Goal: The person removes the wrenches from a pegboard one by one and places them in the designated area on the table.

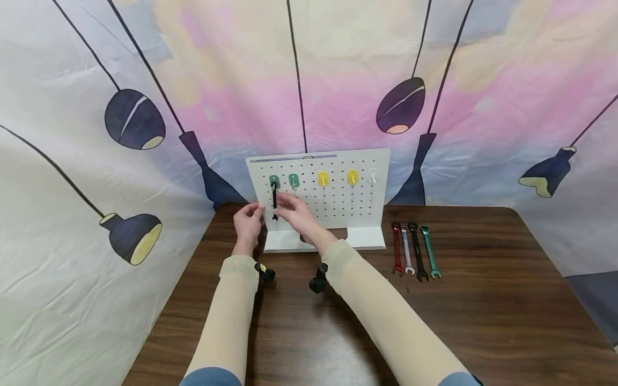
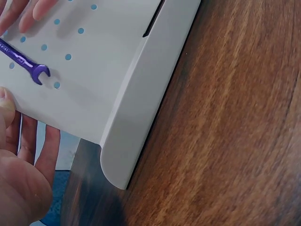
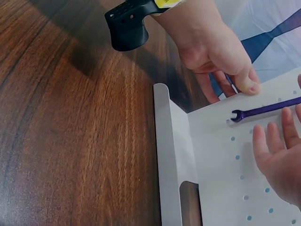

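A purple wrench [image 2: 26, 61], dark in the head view, hangs upright from the leftmost green hook [image 1: 274, 179] on a white pegboard [image 1: 309, 209]. My left hand [image 1: 248, 222] holds the pegboard's left edge. In the left wrist view its thumb [image 2: 5, 106] lies on the front face and the other fingers reach behind. My right hand [image 1: 296, 214] is beside the wrench's right side, its fingers [image 3: 275, 136] extended and holding nothing. Whether a fingertip touches the wrench, I cannot tell.
Right of the pegboard, a red wrench [image 1: 397, 249], a silver wrench [image 1: 407, 251], a black wrench [image 1: 418, 252] and a green wrench [image 1: 430, 252] lie in a row on the wooden table [image 1: 483, 311]. Another green hook [image 1: 294, 180], two yellow hooks [image 1: 352, 177] and a clear hook [image 1: 372, 177] line the board.
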`<state>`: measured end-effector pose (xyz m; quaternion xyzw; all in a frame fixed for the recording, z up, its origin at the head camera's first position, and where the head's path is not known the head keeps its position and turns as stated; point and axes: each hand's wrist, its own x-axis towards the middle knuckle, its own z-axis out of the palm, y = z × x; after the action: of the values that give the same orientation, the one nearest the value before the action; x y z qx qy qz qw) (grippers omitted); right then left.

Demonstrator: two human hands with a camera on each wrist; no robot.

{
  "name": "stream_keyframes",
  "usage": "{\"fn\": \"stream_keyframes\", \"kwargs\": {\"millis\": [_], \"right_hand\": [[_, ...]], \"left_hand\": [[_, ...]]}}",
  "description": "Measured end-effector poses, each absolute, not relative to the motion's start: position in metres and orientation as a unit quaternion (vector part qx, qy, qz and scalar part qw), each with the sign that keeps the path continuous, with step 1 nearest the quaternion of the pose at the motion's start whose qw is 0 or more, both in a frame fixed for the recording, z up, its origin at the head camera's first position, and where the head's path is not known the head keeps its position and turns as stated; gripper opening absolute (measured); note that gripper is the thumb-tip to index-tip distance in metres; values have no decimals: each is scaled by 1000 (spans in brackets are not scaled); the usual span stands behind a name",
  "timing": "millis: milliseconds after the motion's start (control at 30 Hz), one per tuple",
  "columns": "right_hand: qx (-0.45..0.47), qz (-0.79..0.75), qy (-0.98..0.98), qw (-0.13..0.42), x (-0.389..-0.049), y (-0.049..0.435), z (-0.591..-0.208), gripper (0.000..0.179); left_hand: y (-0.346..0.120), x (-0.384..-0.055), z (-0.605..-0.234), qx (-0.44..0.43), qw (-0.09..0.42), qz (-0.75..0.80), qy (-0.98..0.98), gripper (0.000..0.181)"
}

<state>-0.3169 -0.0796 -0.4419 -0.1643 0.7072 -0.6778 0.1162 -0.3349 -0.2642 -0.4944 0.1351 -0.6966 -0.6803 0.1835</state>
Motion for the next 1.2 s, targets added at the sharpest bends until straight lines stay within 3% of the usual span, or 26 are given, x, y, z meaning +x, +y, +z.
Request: {"fn": "stream_keyframes", "kwargs": {"millis": [867, 1200], "right_hand": [[-164, -665, 726, 63, -305, -86, -452, 36], [-165, -680, 709, 84, -298, -82, -457, 37]], "left_hand": [[-265, -334, -494, 133, 189, -683, -693, 22], [-265, -334, -495, 132, 192, -677, -698, 23]]}}
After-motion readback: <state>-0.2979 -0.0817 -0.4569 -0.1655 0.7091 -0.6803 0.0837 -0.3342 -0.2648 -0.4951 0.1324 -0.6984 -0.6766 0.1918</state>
